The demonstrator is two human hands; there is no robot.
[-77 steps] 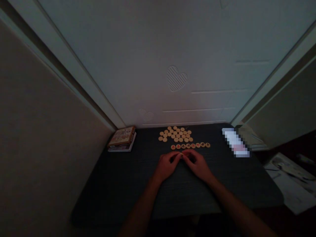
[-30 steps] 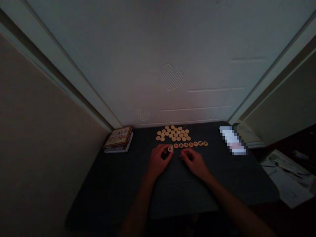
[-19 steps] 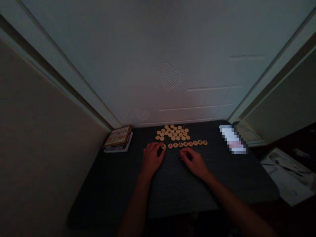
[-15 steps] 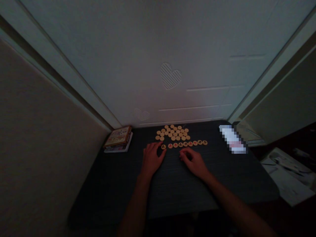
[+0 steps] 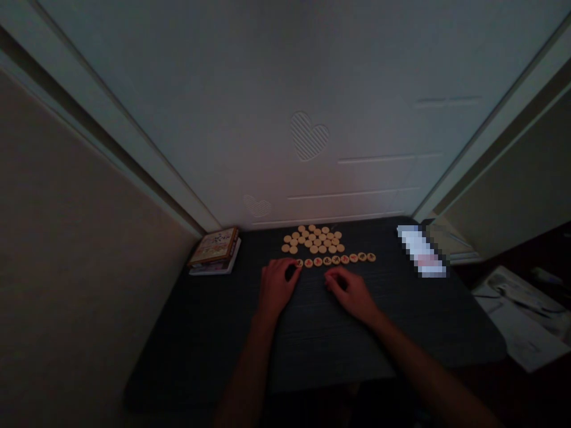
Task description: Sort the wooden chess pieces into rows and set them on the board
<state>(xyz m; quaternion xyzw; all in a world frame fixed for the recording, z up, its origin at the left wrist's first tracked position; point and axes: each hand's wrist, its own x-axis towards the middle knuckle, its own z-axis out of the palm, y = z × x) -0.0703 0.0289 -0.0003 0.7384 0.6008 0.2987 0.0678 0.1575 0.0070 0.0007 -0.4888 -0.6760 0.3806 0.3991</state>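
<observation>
My left hand (image 5: 277, 286) lies on the dark table (image 5: 214, 333), its fingers curled with the tips on a round game piece (image 5: 299, 263). That piece is the left end of a row of face-up marked pieces (image 5: 335, 260). My right hand (image 5: 352, 292) rests just in front of the middle of the row. Its fingers are curled under and I see nothing in them. Behind the row, by the wall, several plain light discs (image 5: 313, 239) lie packed in a cluster.
A flat printed box on a book (image 5: 214, 249) sits at the table's back left corner. A blurred white object (image 5: 422, 252) lies at the back right. Papers (image 5: 521, 315) lie lower, off the right edge. A white panel with a heart (image 5: 307, 135) closes the back.
Both hands first met over one piece at the table's middle. My left hand then carried it left, set it down and slid it against the row's left end. My right hand barely moved.
</observation>
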